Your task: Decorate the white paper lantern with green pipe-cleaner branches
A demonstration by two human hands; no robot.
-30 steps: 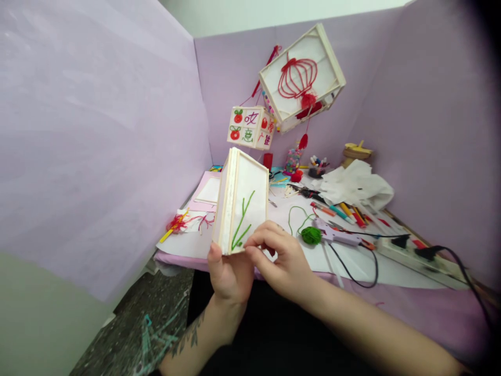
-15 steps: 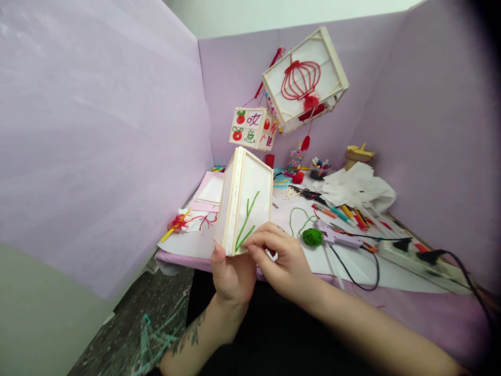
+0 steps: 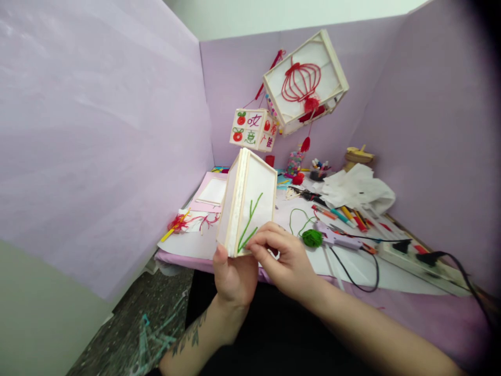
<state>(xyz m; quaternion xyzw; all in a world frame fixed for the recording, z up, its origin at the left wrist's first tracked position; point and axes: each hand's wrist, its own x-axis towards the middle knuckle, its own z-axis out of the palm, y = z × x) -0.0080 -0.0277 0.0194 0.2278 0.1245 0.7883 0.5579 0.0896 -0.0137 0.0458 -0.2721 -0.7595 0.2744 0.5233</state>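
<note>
A white paper lantern with a pale wooden frame (image 3: 256, 177) is tilted in front of me. My left hand (image 3: 235, 277) grips it from below, the thumb on its near edge. Green yarn strands (image 3: 247, 224) form a branching stem on its right panel. At the stem's lower end, my right hand (image 3: 284, 258) has thumb and index finger pinched against the panel; whatever sits between the fingertips is too small or hidden to name. To the right of that hand, a ball of green yarn (image 3: 312, 238) lies on the table beside a lilac glue gun (image 3: 340, 236).
Two decorated lanterns hang ahead, a large one (image 3: 291, 109) and a small one (image 3: 246, 137). On the table's right are markers (image 3: 354, 218), crumpled white paper (image 3: 352, 190) and a power strip (image 3: 422, 266) with cables. Red yarn scraps (image 3: 179, 222) lie left.
The lantern and both hands have shifted very slightly to the right. The right fingertips stay pinched at the foot of the green stem.
</note>
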